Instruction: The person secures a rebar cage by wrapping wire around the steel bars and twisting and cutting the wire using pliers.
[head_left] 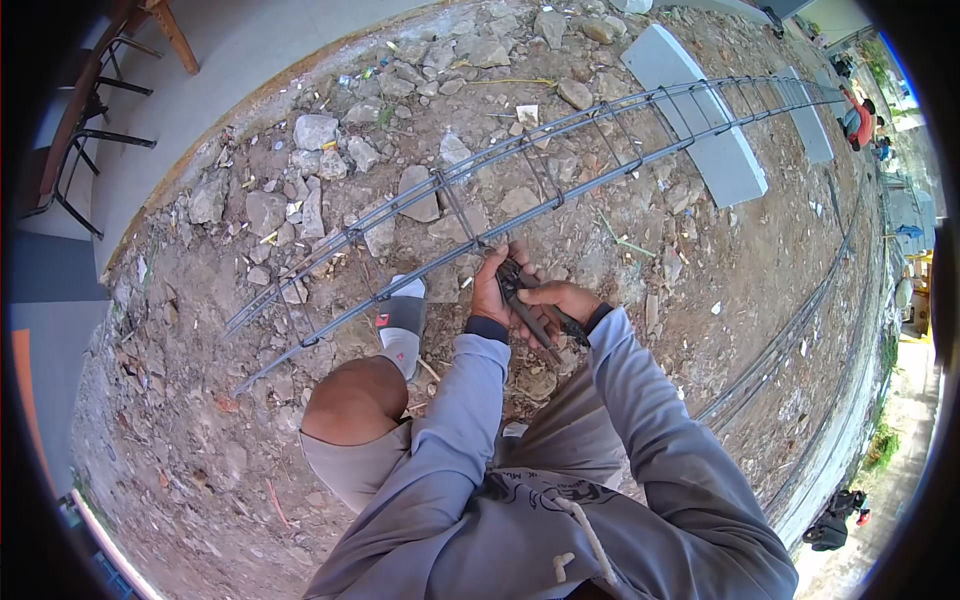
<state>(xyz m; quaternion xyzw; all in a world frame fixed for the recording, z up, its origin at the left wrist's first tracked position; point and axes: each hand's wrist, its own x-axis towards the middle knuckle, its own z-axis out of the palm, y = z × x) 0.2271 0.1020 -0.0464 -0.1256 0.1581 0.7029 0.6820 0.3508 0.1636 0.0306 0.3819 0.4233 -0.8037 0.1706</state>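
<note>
The left hand (494,292) cradles the dark pincers (541,330) with curled fingers while the right hand (563,298) closes over their handle side, thumb across the top, apparently so that one steadies the tool and the other governs it. The pincers sit just beside the near bar of the reinforcement cage (557,203), whose far portion passes over pale slabs (735,172), presumably to keep the steel off the rubble-strewn ground (220,470). Count: two hands, one pair of pincers, one cage, at least two slabs.
</note>
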